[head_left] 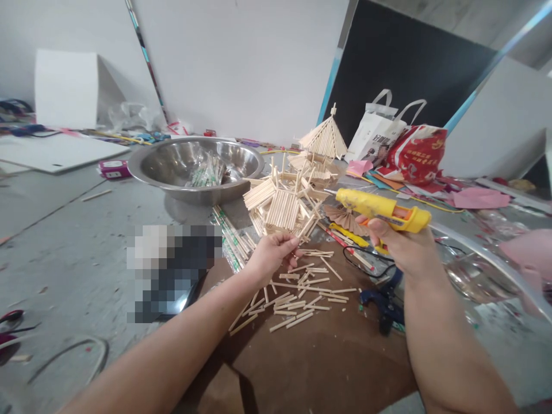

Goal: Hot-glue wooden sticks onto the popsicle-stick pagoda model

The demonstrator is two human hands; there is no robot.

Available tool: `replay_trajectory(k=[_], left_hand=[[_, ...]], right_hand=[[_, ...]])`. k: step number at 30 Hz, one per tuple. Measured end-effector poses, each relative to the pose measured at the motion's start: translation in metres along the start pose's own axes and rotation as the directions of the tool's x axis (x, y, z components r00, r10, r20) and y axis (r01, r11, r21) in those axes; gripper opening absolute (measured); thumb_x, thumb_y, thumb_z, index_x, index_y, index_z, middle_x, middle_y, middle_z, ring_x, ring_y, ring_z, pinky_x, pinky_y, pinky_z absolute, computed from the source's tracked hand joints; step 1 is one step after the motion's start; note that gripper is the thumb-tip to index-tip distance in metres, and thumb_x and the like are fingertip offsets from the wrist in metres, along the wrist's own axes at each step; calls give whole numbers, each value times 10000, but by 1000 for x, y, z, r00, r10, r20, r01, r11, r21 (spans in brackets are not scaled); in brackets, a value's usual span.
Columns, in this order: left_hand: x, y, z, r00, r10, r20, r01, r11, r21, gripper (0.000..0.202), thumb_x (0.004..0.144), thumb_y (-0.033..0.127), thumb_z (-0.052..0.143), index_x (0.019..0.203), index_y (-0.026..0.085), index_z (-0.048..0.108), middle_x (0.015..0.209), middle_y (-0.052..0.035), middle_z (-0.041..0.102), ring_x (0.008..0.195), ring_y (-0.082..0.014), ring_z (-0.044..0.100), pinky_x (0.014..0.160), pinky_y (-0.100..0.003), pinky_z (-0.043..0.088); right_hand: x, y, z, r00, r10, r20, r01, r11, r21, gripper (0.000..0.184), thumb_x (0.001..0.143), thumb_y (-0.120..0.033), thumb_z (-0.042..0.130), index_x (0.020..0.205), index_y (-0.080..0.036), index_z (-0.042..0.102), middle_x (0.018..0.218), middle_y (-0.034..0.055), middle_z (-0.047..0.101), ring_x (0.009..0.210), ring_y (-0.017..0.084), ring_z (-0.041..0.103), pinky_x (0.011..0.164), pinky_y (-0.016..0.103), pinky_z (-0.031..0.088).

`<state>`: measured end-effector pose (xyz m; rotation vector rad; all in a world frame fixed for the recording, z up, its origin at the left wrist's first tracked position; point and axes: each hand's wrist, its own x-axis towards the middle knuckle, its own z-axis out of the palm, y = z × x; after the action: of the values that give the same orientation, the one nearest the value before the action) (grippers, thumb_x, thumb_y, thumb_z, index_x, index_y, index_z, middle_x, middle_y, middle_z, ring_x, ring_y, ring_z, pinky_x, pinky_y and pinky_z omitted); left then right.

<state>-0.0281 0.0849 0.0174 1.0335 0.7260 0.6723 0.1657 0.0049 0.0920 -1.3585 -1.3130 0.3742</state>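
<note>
The left hand (271, 253) pinches the stick house (284, 204) at its base; the right hand (403, 247) grips a yellow glue gun (382, 208) beside it, loose sticks (302, 293) scattered below both.

Craft workshop, glue gun (382, 210) — sticks (297, 293) (scattered)

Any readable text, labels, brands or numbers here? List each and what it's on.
Nothing legible.
White bag: dark print, partly pixelated, unreadable.
Red bag: yellow characters, too blurred.
Pink box: label too small.
Wrapped chopsticks: green print, too small.
Glue gun: no marking visible.
Stick model: none.
</note>
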Motion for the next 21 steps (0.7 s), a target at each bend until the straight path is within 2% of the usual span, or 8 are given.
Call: replay_trajectory(k=[9,21], left_hand=[[0,-6,6,999,3,-42,-10,983,-181,227,652,319,608,687,145,467,590,25,561,361,-23,429,346,-150,308],[3,-4,10,996,-16,-82,-4,970,-245,195,661,280,605,675,138,472,544,33,537,339,-18,398,334,-146,284]], right_hand=[[0,5,-1,1000,-11,7,11,999,-35,207,651,-362,594,789,-215,641,661,7,636,606,166,581,540,305,459],[-1,14,-3,1000,-17,13,19,979,-201,292,672,-439,537,804,-198,636,675,35,635,627,188,580,530,309,445]])
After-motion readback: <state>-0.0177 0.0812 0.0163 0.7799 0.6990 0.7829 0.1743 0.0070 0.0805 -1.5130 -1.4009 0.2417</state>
